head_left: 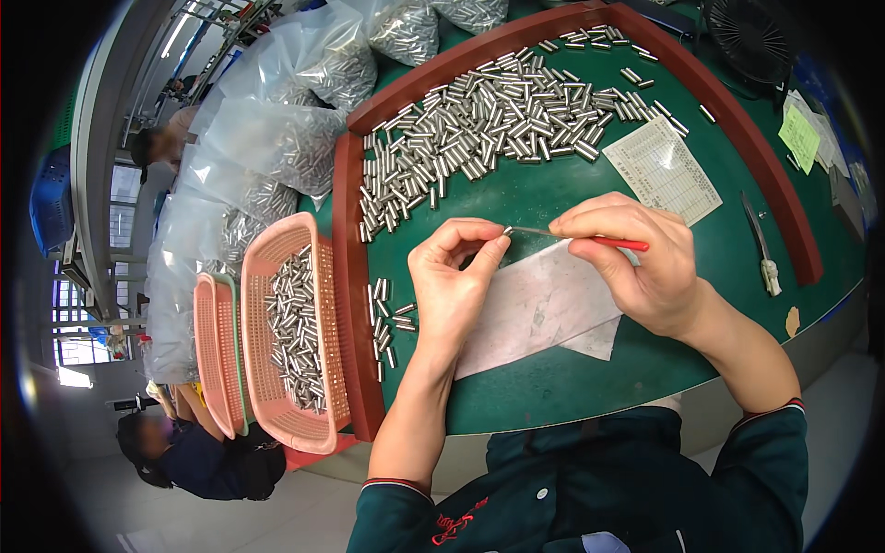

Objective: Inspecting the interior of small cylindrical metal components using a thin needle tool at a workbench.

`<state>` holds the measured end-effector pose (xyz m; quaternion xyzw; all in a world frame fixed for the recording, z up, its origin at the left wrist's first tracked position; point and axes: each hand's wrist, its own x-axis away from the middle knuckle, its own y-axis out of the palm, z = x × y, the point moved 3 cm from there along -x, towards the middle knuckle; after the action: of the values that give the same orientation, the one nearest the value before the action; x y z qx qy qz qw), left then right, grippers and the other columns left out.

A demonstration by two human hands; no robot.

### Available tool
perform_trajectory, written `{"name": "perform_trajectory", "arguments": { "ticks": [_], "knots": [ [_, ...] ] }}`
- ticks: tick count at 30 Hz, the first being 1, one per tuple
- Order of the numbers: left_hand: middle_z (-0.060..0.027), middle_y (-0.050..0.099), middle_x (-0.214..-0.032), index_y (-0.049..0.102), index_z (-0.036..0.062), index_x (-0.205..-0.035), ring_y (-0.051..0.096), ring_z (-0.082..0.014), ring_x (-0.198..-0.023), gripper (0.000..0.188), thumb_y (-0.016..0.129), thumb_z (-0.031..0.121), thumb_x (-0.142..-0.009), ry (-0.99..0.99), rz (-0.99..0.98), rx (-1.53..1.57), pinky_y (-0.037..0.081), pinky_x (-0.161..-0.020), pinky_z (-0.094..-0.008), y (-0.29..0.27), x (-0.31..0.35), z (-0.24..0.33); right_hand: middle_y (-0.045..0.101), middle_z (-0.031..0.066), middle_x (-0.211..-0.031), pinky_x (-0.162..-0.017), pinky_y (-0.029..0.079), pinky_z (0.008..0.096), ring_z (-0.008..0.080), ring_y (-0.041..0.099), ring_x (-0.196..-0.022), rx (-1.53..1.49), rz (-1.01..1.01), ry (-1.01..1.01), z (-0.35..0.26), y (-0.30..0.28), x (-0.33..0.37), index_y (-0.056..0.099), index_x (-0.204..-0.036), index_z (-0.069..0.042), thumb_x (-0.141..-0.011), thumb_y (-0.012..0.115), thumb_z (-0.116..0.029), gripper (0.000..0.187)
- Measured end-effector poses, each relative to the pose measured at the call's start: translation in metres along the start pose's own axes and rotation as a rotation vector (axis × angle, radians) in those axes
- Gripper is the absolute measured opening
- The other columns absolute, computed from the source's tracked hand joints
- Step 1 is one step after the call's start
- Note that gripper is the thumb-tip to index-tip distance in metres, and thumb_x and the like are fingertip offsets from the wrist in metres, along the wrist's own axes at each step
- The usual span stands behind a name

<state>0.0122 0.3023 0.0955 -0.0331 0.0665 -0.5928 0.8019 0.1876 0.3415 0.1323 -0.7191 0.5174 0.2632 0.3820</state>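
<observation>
Between thumb and forefinger, my left hand (458,275) pinches a small metal cylinder (507,231), mostly covered by the fingertips. My right hand (636,258) grips a thin tool with a red handle (623,243); its slim metal shaft (533,229) points left and meets the cylinder's end. The kind of tool cannot be made out. Under both hands lies a smudged white cloth or paper sheet (539,313) on the green table. Beyond the hands spreads a heap of short shiny metal cylinders (498,115), and a small group of them (381,318) lies left of my left wrist.
A red-brown raised border (358,276) rings the work area. Left of it stand a pink basket (336,369) of cylinders and another pink basket (210,350). Clear bags (304,147) of cylinders, a printed card (659,170), tweezers (761,240) and a black fan (751,37) surround it. Two people are at left.
</observation>
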Motion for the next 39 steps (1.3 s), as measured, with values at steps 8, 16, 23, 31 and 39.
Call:
{"name": "perform_trajectory", "arguments": {
  "ticks": [8, 16, 23, 31, 39],
  "knots": [
    [-0.007, 0.061, -0.084, 0.062, -0.0037, -0.079, 0.058, -0.0114, -0.077, 0.008, 0.063, -0.008, -0.073, 0.051, -0.059, -0.022, 0.048, -0.071, -0.0224, 0.007, 0.004, 0.004, 0.06, 0.0079, -0.066, -0.044, 0.045, 0.0251, 0.0202, 0.059, -0.054, 0.06, 0.091, -0.022, -0.002, -0.007, 0.002, 0.054, -0.075, -0.001, -0.067, 0.072, -0.004, 0.019],
    [-0.0041, 0.063, -0.073, 0.063, -0.0027, -0.078, 0.057, -0.0078, -0.066, 0.006, 0.065, -0.003, -0.073, -0.029, 0.038, -0.095, 0.046, -0.064, -0.02, -0.003, 0.001, 0.006, 0.061, 0.0113, -0.073, -0.047, 0.048, 0.0269, 0.0229, 0.061, -0.058, 0.017, -0.043, -0.186, -0.004, 0.0, 0.009, 0.056, -0.083, 0.001, -0.065, 0.069, 0.001, 0.023],
    [-0.0104, 0.061, -0.068, 0.062, -0.0035, -0.072, 0.06, -0.0165, -0.061, 0.005, 0.063, -0.006, -0.067, 0.349, 0.044, -0.474, 0.046, -0.058, -0.0257, -0.012, 0.003, 0.024, 0.063, 0.0127, -0.073, -0.048, 0.047, 0.0252, 0.0202, 0.062, -0.061, -0.074, 0.032, -0.096, -0.01, -0.01, 0.005, 0.052, -0.081, 0.001, -0.072, 0.067, 0.002, 0.018],
    [-0.008, 0.06, -0.067, 0.061, -0.0038, -0.079, 0.054, -0.0122, -0.057, 0.006, 0.061, 0.0, -0.074, 0.156, 0.199, -0.494, 0.043, -0.057, -0.0235, -0.054, 0.042, 0.031, 0.061, 0.0125, -0.072, -0.055, 0.048, 0.0241, 0.0187, 0.06, -0.064, -0.202, 0.089, -0.009, -0.003, -0.005, 0.013, 0.052, -0.084, 0.004, -0.074, 0.064, 0.007, 0.016],
    [-0.0054, 0.061, -0.071, 0.063, -0.0036, -0.084, 0.053, -0.0073, -0.062, 0.011, 0.064, 0.003, -0.075, -0.073, 0.206, -0.412, 0.044, -0.06, -0.0207, -0.068, 0.083, 0.012, 0.061, 0.0129, -0.075, -0.057, 0.048, 0.0244, 0.0194, 0.06, -0.066, -0.184, 0.045, -0.027, -0.004, -0.003, 0.015, 0.052, -0.085, 0.005, -0.075, 0.062, 0.008, 0.014]
  ]
}}
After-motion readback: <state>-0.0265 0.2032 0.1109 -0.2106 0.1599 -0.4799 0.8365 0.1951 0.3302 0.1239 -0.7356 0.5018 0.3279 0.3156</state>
